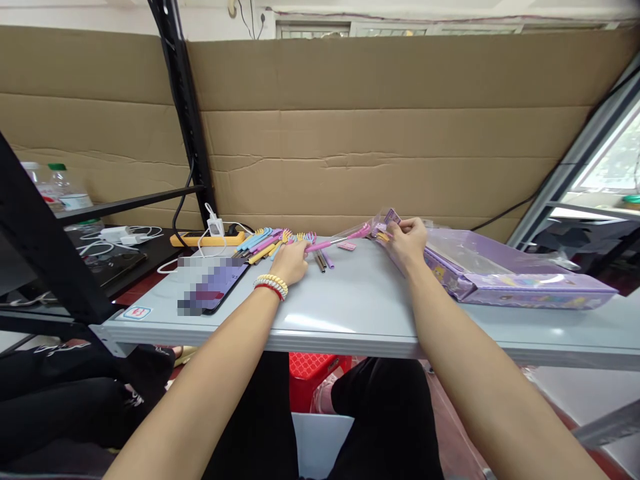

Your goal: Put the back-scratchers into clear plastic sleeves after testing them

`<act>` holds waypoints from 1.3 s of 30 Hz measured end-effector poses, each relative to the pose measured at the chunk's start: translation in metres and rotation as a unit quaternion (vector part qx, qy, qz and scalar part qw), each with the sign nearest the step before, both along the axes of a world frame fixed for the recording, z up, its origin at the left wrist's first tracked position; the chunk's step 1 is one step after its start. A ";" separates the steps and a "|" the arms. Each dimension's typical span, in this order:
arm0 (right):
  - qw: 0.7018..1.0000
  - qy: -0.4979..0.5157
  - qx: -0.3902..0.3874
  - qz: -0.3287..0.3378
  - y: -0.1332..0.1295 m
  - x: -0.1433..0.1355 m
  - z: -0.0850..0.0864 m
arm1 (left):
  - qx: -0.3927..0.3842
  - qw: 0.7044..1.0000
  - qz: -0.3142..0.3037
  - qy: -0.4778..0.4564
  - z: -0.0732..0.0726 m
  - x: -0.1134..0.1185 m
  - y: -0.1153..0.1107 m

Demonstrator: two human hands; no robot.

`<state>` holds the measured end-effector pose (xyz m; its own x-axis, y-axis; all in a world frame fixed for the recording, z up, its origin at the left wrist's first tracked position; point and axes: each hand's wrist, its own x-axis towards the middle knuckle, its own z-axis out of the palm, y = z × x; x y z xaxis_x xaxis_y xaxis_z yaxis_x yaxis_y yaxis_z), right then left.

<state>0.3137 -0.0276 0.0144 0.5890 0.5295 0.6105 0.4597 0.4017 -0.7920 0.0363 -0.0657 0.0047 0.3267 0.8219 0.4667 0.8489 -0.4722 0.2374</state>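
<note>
My left hand (293, 262), with beaded bands at the wrist, is closed on the handle of a pink back scratcher (323, 245). Its metal shaft slants up to the right, and its pink end lies beside a clear plastic wrapper (380, 220). The fingers of my right hand (409, 239) are pinched on this wrapper, near a small purple card (393, 216). Just left of my left hand lies a pile of coloured back scratchers (263, 245) with claw-shaped ends. A small pink card (347, 246) rests between the hands.
An open purple box (540, 291) with clear plastic in it stands at right on the grey table (350, 320). A phone (220, 287) lies at left, before an orange power strip (193, 239) with a white charger. A black post (183, 100) and cardboard wall enclose the table.
</note>
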 end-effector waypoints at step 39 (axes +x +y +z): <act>0.982 -0.170 -0.011 -0.076 -0.005 -0.003 0.000 | -0.011 0.998 0.061 -0.026 0.001 0.001 0.000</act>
<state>0.3106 -0.0330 0.0145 0.4266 0.4663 0.7750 0.7523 0.2927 -0.5902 0.0375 -0.0655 0.0058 0.1993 0.8638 0.4627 0.8860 -0.3606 0.2915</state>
